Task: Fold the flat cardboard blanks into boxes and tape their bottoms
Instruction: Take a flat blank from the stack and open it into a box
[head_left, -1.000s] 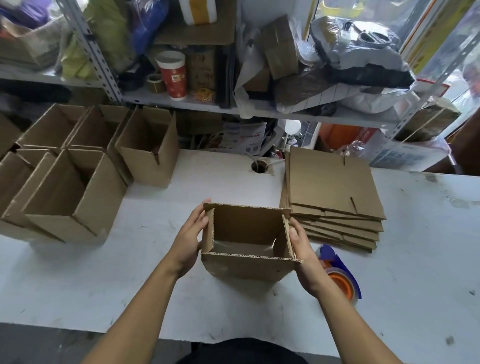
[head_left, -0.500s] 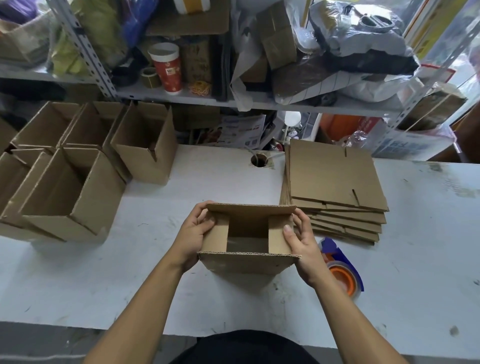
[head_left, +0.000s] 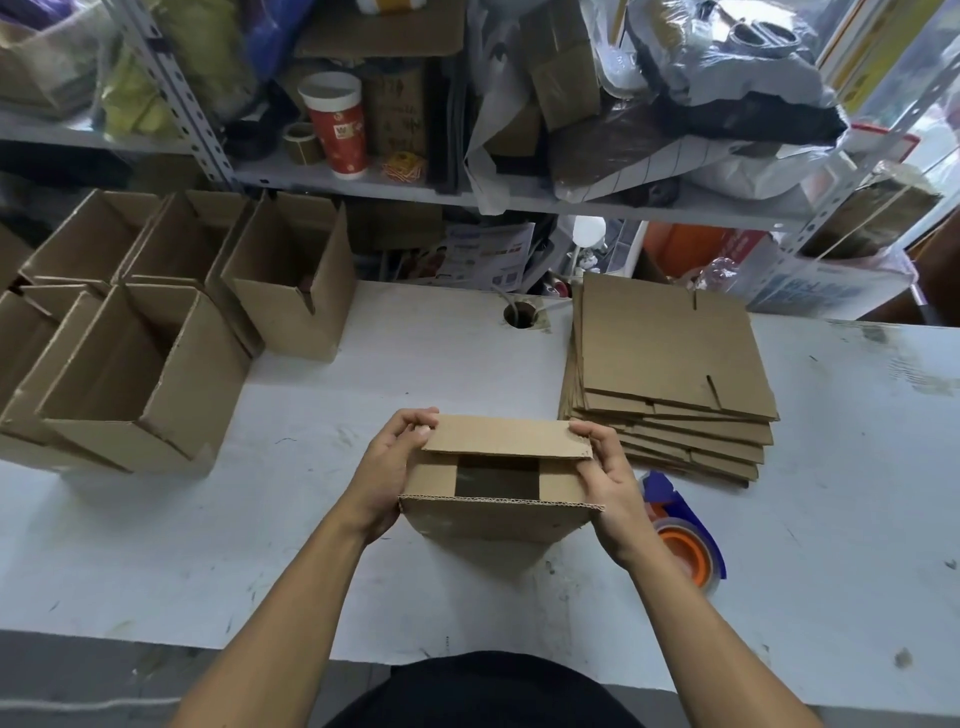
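Note:
A small brown cardboard box (head_left: 498, 522) stands on the white table (head_left: 415, 374) in front of me. Its two side flaps lie folded in, and its far flap (head_left: 509, 435) tilts down over them. The near flap still stands out. My left hand (head_left: 387, 475) grips the box's left side, with fingertips curled on the far flap's corner. On the right, my right hand (head_left: 610, 483) holds the other side and pinches the same flap. A stack of flat blanks (head_left: 670, 364) lies at the right. A blue and orange tape dispenser (head_left: 685, 535) sits beside my right wrist.
Several folded open boxes (head_left: 156, 332) stand at the table's left. A cable hole (head_left: 519, 314) is in the tabletop behind the box. Cluttered metal shelves (head_left: 467, 192) with a red cup (head_left: 337, 124) and bags rise behind the table.
The box's side flaps were folded inward, then the far flap came down over them. My fingers moved from the sides up to the far flap's corners.

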